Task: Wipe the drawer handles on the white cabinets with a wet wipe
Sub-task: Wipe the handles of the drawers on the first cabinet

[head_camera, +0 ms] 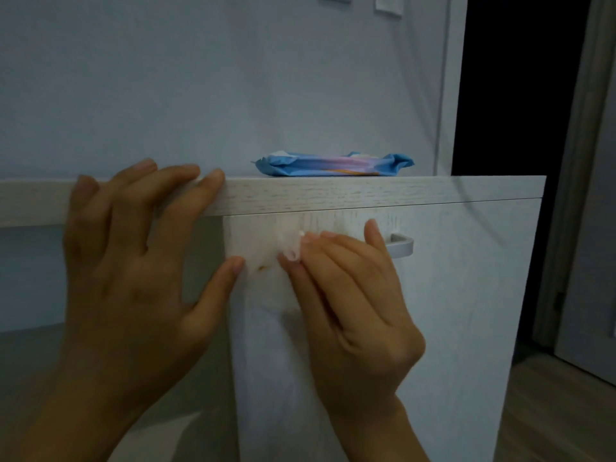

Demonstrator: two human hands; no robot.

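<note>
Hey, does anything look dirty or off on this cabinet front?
A small orange-brown spot near the left hand, on the wet wipe or the drawer front beneath; I cannot tell which. Nothing else stands out.

This looks like a room in a home: a white wood-grain cabinet (466,295) with a plain bar handle (401,246) stands under a matching table (333,193), against a pale painted wall (200,78) carrying two white switch plates (388,5). A soft blue pack of wipes (333,165) lies on the table, and off to the right a dark doorway (516,78) opens above wood-look plank flooring (550,411).
</note>
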